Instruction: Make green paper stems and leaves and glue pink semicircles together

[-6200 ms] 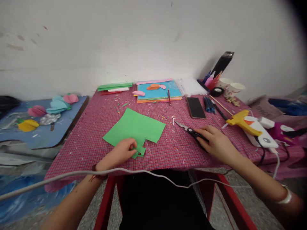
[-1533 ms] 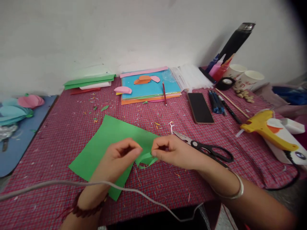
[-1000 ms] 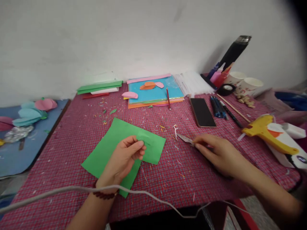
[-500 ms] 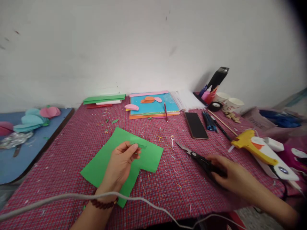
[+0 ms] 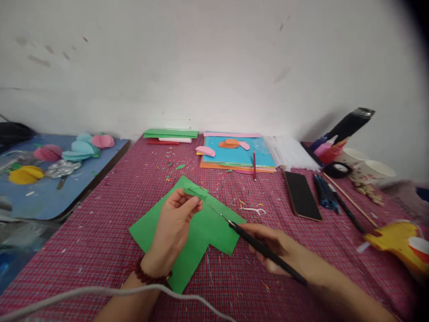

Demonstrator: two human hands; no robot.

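Note:
Between the thumb and fingers of my left hand (image 5: pixel 176 219) is a small piece of green paper (image 5: pixel 196 191), held above a larger green sheet (image 5: pixel 194 250). That sheet lies flat on the checked cloth and has a notch cut from its lower right side. My right hand (image 5: pixel 278 248) is closed around the black handles of a pair of scissors (image 5: pixel 254 243). The blades point up and left, their tips close to the small green piece; whether they touch it I cannot tell.
A grey cable (image 5: pixel 110 291) crosses low in front. To the right lie a phone (image 5: pixel 302 195), pens (image 5: pixel 325 192) and a yellow glue gun (image 5: pixel 395 239). Coloured sheets (image 5: pixel 241 156) and a pencil (image 5: pixel 254 165) are at the back. Paper shapes (image 5: pixel 27 174) rest on a blue board at left.
The scissors have been lifted off the cloth, and my right hand has brought them leftward to the small green paper. My left hand's piece is now turned flatter to view. The camera has swung left.

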